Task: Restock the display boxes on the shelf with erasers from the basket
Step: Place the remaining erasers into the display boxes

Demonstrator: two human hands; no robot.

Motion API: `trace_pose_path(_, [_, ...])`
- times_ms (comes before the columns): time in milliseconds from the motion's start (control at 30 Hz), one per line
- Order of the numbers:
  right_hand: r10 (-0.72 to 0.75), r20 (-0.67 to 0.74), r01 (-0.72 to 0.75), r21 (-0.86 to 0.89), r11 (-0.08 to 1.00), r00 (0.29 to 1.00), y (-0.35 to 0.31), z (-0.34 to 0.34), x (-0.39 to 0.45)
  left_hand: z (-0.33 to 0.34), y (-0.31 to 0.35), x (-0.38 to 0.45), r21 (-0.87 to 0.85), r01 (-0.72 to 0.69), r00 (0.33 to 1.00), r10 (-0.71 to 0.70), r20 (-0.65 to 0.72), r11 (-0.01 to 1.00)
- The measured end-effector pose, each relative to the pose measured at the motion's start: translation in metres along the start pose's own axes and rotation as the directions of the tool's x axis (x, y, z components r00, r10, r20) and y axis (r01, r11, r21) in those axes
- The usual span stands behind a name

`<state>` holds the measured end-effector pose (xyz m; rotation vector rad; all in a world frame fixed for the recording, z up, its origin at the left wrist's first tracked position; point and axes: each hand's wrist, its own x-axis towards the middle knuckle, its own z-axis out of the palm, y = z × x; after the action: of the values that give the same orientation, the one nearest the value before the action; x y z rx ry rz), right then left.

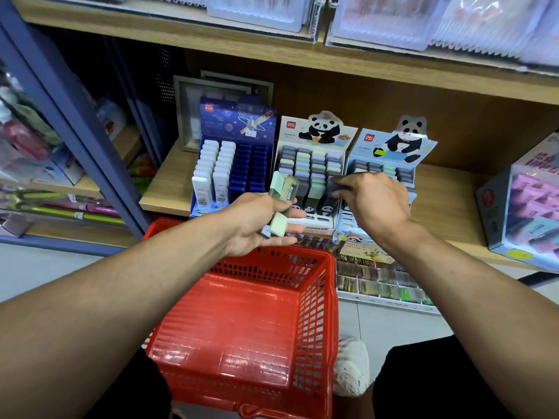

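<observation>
Nearest us, the red basket (pixel 242 322) sits between our knees, its mesh walls and floor in plain view. Above its far rim our left hand (pixel 257 225) is turned palm up, fingers curled round a small bunch of erasers (pixel 282 204), pale green and grey-green, that stick up toward the shelf. Our right hand (pixel 372 201) reaches further forward, palm down, and pinches a dark grey eraser (pixel 335 186) between thumb and fingertips right at the front rows of the white panda display box (pixel 314 134), over its right-hand column. Just beside it to the right stands the pale blue panda box (pixel 393 143), partly hidden by that hand, and to the left the dark blue space box (pixel 239 122) with its white and blue erasers. All three boxes stand side by side on the wooden shelf (pixel 447 201).
</observation>
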<state>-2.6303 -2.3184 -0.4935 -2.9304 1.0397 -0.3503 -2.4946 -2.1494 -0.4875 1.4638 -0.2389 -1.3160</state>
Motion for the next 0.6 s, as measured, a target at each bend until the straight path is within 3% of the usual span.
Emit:
trace_pose_path(333, [-0.04,0.158,0.066,-0.16,0.985,0.987,-0.007,0.003,-0.005,0.001,-0.002,0.001,-0.004,-0.019,0.998,0.02,0.053,1.0])
trace_pose_path(400, [-0.053,0.114,0.071,-0.16,0.985,0.992,-0.012,0.0,-0.009,0.002,-0.001,0.0,-0.012,-0.014,0.998,0.015,0.06,1.0])
trace_pose_path(500, [-0.081,-0.088,0.083,0.021,0.996,0.993,-0.016,-0.006,-0.012,0.003,0.0,-0.002,0.007,-0.008,0.996,0.007,0.087,1.0])
trace_pose_path(600, [-0.34,-0.144,0.358,0.125,0.925,0.929,-0.017,-0.006,-0.014,0.005,0.001,-0.004,0.004,-0.008,0.993,0.008,0.114,1.0])
